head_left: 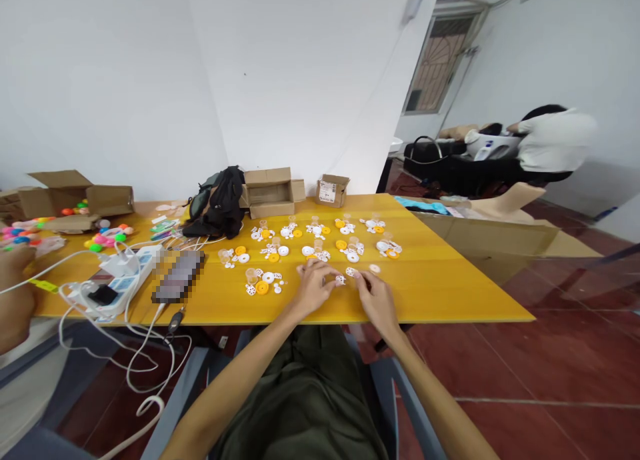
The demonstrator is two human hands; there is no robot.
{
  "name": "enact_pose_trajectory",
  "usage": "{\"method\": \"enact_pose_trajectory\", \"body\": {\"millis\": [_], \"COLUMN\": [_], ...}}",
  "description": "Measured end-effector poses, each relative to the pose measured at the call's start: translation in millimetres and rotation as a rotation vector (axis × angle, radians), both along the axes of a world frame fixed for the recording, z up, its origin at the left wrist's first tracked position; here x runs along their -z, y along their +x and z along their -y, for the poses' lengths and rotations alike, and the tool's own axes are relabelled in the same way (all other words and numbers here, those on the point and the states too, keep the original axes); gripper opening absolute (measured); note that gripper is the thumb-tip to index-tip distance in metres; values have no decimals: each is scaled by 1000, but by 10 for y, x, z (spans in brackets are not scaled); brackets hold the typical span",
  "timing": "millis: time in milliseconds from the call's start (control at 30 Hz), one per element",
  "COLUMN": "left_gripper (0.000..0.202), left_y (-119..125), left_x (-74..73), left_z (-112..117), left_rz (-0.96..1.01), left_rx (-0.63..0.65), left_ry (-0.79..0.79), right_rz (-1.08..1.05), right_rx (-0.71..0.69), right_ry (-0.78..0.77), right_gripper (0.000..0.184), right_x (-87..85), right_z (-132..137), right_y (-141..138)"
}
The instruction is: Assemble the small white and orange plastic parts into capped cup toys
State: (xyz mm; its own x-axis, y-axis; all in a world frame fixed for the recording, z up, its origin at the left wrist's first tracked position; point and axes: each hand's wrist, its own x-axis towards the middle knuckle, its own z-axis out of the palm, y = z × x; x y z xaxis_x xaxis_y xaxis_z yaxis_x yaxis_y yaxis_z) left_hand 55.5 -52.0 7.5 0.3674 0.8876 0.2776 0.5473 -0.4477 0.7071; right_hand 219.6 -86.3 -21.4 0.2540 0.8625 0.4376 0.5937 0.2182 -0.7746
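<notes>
My left hand (313,285) rests on the yellow table (440,287) near its front edge, fingers curled over small white plastic parts (341,280). My right hand (376,299) lies just to its right, fingertips pinched at a small white disc (351,272). Another white disc (375,268) lies just beyond the right hand. Several clusters of white and yellow gear-like pieces (320,237) are spread in rows across the table behind both hands. What sits inside either hand's fingers is too small to make out.
A phone (179,276) and a white power strip (123,280) with cables lie to the left. A black bag (220,203) and open cardboard boxes (270,192) stand at the back. Coloured balls (107,237) sit far left. Another person's arm (15,300) is at the left edge; a person sits far right.
</notes>
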Motion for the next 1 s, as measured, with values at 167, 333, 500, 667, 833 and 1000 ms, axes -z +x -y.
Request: {"method": "enact_pose_trajectory", "body": {"millis": [167, 333, 500, 667, 833, 1000], "left_gripper": [17, 17, 17, 18, 33, 40], "left_y": [-3, -9, -1, 13, -11, -94], "left_x": [73, 138, 144, 90, 50, 62], "left_z": [-28, -47, -48, -22, 12, 35], "left_rz": [-37, -65, -48, -76, -54, 34], "left_rx": [31, 78, 77, 54, 26, 35], "left_ry": [49, 103, 113, 65, 8, -1], "right_rz": [225, 331, 342, 319, 362, 412], "right_rx": [145, 141, 116, 35, -143, -240], "right_ry": [70, 93, 102, 129, 144, 126], "right_gripper": [31, 24, 24, 25, 33, 42], "right_x": [130, 184, 198, 175, 168, 211], "right_z": [-3, 0, -8, -15, -36, -71], "right_y": [-56, -47, -32, -36, -35, -8]}}
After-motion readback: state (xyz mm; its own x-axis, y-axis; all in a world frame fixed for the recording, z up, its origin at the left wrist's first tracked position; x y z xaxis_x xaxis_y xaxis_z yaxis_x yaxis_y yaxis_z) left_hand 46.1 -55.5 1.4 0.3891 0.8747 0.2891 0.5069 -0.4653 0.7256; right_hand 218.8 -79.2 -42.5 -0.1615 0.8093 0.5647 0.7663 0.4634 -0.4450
